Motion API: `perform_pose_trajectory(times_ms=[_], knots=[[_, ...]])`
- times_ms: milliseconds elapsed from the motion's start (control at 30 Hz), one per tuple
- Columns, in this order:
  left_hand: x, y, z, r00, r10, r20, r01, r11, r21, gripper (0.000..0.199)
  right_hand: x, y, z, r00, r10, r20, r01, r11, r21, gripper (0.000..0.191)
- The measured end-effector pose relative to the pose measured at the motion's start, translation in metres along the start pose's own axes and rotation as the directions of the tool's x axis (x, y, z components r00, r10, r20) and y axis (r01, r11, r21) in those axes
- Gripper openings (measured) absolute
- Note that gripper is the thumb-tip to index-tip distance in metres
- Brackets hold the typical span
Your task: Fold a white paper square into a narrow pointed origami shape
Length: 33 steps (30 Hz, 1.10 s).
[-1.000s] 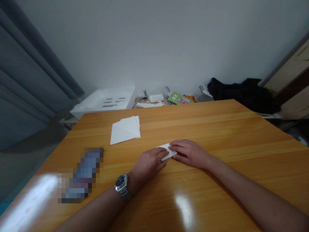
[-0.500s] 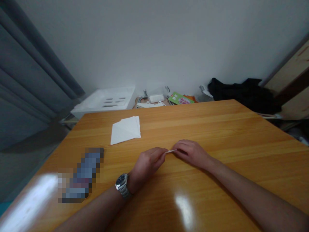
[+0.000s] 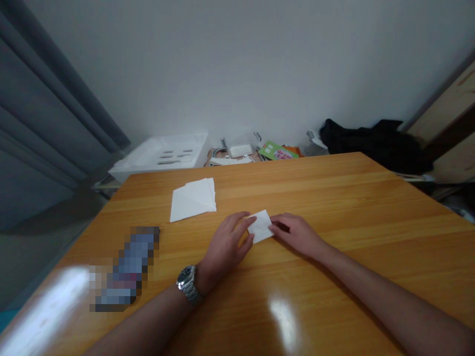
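A small white square of folded paper (image 3: pixel 261 227) faces up between my two hands, its flat side showing. My left hand (image 3: pixel 229 240) has it at the left edge, with the thumb by the lower corner and the fingers higher up. At the right edge, my right hand (image 3: pixel 295 231) grips it between thumb and fingers; some fingertips are hidden. Further back to the left lie several larger white paper sheets (image 3: pixel 193 199), overlapping on the wooden table (image 3: pixel 326 193).
A blurred-out, phone-like object (image 3: pixel 129 267) lies on the table's left side. Behind the far edge are a white foam tray (image 3: pixel 174 148), a green booklet (image 3: pixel 277 151) and black cloth (image 3: pixel 374 143). A grey curtain (image 3: pixel 44 99) hangs at left.
The small paper was edge-on and now shows its flat white face. My left fingers have spread along its left side; my right hand has barely shifted. The other things stay put.
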State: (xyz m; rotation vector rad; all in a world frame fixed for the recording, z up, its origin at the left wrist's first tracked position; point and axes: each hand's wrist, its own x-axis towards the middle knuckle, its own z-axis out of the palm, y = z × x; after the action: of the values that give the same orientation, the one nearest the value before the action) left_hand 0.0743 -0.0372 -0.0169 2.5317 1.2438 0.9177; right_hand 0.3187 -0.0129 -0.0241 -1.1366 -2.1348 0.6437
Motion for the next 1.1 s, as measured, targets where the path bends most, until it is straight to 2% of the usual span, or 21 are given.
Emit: perform_pose_trajectory(times_ms=[167, 300, 400, 600, 833, 967, 1100], knots=[[-0.0039, -0.0025, 0.0033, 0.981, 0.062, 0.186, -0.077, 0.994, 0.078, 0.042, 0.0003, 0.0001, 0.001, 0.999, -0.026, 0.021, 0.027, 0.996, -0.08, 0.02], [-0.0052, -0.0035, 0.0036, 0.969, 0.05, 0.244, -0.076, 0.992, 0.1, 0.046, 0.001, 0.0023, 0.0006, 0.999, -0.035, 0.018, 0.038, 0.983, -0.178, 0.023], [-0.0049, -0.0031, 0.0027, 0.966, 0.048, 0.253, -0.076, 0.992, 0.102, 0.045, 0.0009, 0.0056, 0.0005, 0.999, -0.05, 0.013, 0.052, 0.975, -0.214, 0.026], [-0.0049, -0.0025, 0.0039, 0.966, 0.04, 0.254, -0.071, 0.991, 0.113, 0.046, -0.0008, 0.0075, -0.0003, 0.991, -0.132, -0.01, 0.126, 0.965, -0.229, 0.02], [-0.006, -0.0032, 0.0057, 0.969, 0.037, 0.246, -0.071, 0.989, 0.128, 0.047, 0.0004, 0.0071, -0.0038, 0.961, -0.268, 0.074, 0.278, 0.929, -0.246, 0.018], [-0.0058, -0.003, 0.0052, 0.963, 0.035, 0.268, -0.079, 0.985, 0.155, 0.048, 0.0009, 0.0074, -0.0045, 0.954, -0.282, 0.102, 0.299, 0.923, -0.243, 0.021], [-0.0051, -0.0024, 0.0041, 0.971, 0.022, 0.239, -0.066, 0.982, 0.178, 0.047, 0.0, 0.0078, -0.0055, 0.944, -0.304, 0.13, 0.328, 0.909, -0.256, 0.023]])
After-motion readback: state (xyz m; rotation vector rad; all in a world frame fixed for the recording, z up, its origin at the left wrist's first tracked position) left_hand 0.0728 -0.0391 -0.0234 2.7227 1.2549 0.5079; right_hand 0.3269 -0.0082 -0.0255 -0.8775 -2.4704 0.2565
